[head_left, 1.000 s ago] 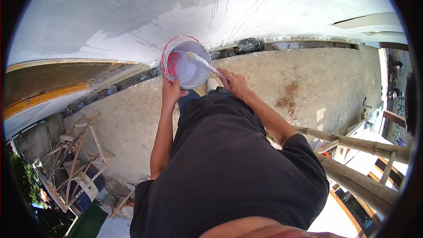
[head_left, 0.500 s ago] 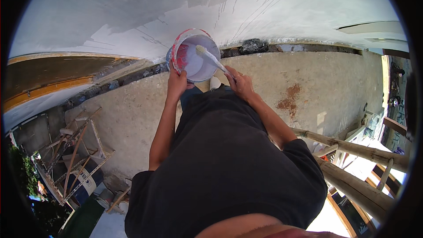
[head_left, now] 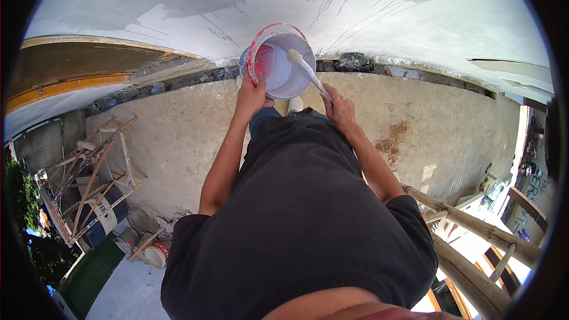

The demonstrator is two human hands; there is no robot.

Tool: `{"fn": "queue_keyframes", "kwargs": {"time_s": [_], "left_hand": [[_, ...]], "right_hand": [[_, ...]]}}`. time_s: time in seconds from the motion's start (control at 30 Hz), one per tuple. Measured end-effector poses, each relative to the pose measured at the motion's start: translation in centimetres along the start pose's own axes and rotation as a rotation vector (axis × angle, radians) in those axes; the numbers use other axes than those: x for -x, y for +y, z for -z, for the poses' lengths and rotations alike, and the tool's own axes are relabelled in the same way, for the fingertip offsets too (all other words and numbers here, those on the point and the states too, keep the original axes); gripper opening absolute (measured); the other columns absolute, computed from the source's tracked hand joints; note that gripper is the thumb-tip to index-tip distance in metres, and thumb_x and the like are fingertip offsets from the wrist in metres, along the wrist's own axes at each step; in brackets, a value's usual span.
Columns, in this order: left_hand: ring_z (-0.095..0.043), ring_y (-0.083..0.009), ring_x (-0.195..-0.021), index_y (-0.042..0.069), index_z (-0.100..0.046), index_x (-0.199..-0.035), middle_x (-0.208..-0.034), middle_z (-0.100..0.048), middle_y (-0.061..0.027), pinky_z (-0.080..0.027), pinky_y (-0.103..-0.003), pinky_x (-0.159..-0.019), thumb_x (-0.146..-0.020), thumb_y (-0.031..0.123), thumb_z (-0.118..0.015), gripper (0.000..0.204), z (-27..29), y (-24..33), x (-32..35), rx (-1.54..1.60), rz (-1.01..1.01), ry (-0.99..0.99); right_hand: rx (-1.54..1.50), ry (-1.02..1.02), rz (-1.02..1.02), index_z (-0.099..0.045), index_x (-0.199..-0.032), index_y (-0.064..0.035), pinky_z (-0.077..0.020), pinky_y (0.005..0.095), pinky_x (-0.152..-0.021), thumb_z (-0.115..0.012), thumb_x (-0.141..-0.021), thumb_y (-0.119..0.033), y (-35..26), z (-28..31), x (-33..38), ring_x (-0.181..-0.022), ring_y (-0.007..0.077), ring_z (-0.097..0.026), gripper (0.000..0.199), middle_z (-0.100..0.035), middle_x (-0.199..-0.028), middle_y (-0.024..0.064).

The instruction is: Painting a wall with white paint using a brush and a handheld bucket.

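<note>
A paint bucket (head_left: 304,83) hangs tipped toward me in front of my legs. White paint coats its inside, with a red patch on the left inner wall and a red-stained rim. My left hand (head_left: 251,98) grips the bucket at its near left edge, fingers closed round it. In my right hand (head_left: 340,108) is the handle end of a paintbrush (head_left: 306,70) smeared white. The brush's pale bristles point up and left over the bucket's mouth; whether they touch the paint I cannot tell.
A wall (head_left: 379,18), part grey and part white with drip streaks, rises ahead. Rubble and a black bundle (head_left: 355,62) lie along its foot. To the left stands a splattered metal frame (head_left: 127,160) near small buckets (head_left: 157,253). A bamboo ladder (head_left: 474,225) is at right.
In the picture the bucket, brush and both hands sit slightly farther right and higher or lower with the shifted view. Both grips are the same.
</note>
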State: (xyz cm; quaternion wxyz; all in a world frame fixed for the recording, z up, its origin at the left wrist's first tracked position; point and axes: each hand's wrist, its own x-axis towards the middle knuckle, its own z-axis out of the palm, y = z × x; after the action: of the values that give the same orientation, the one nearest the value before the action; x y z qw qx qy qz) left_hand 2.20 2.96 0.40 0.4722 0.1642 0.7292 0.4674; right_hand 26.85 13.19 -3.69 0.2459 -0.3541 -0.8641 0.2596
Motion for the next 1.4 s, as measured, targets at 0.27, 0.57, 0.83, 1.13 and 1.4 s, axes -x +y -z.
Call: {"fn": "queue_keyframes", "kwargs": {"time_s": [0.27,0.57,0.83,1.13,1.4], "left_hand": [[-0.069,-0.0303,-0.06,0.003,-0.025,-0.139,-0.105,-0.061,-0.0248,-0.06,-0.033,-0.048,-0.094,0.012,-0.044,0.049,0.0,0.2,0.2,0.095,0.051,-0.045],[-0.069,-0.0294,-0.058,0.001,-0.026,-0.137,-0.099,-0.062,-0.0258,-0.06,-0.033,-0.048,-0.094,0.014,-0.044,0.048,0.1,0.9,0.2,0.093,0.063,-0.031],[-0.069,-0.0299,-0.06,-0.001,-0.03,-0.132,-0.097,-0.063,-0.0264,-0.06,-0.033,-0.047,-0.095,0.013,-0.044,0.043,0.2,0.8,0.3,0.071,0.02,-0.01],[-0.069,-0.0291,-0.059,-0.001,-0.029,-0.132,-0.092,-0.064,-0.0247,-0.06,-0.032,-0.046,-0.096,0.014,-0.045,0.042,0.5,1.2,0.9,0.084,0.036,-0.03],[-0.069,-0.03,-0.059,0.006,-0.024,-0.14,-0.096,-0.063,-0.0249,-0.06,-0.034,-0.047,-0.092,0.012,-0.044,0.052,0.8,0.7,0.5,0.067,0.037,-0.001]], "right_hand": [[0.006,-0.117,0.011,-0.058,-0.121,-0.0101,-0.0514,0.042,-0.055,-0.063,-0.091,-0.017,-0.7,0.4,-0.8,-0.064,0.0344,-0.066,0.031,-0.069,-0.079,0.0164],[0.048,-0.099,-0.035,-0.057,-0.121,-0.009,-0.0507,0.0435,-0.057,-0.061,-0.093,-0.018,-0.5,0.1,-0.9,-0.065,0.036,-0.065,0.03,-0.068,-0.077,0.0173],[-0.023,-0.004,0.07,-0.056,-0.121,-0.0075,-0.0501,0.0448,-0.058,-0.06,-0.093,-0.016,-0.5,-0.5,-0.2,-0.065,0.0371,-0.064,0.029,-0.067,-0.076,0.0188],[-0.079,0.009,0.07,-0.056,-0.117,-0.0036,-0.0505,0.0457,-0.058,-0.059,-0.093,-0.013,-0.7,-0.8,0.4,-0.066,0.0381,-0.065,0.026,-0.067,-0.081,0.02],[-0.07,-0.178,-0.061,-0.052,-0.114,-0.0028,-0.0504,0.0474,-0.057,-0.053,-0.096,-0.017,-2.1,-0.3,-0.2,-0.068,0.0407,-0.065,0.022,-0.067,-0.081,0.0225]]}}
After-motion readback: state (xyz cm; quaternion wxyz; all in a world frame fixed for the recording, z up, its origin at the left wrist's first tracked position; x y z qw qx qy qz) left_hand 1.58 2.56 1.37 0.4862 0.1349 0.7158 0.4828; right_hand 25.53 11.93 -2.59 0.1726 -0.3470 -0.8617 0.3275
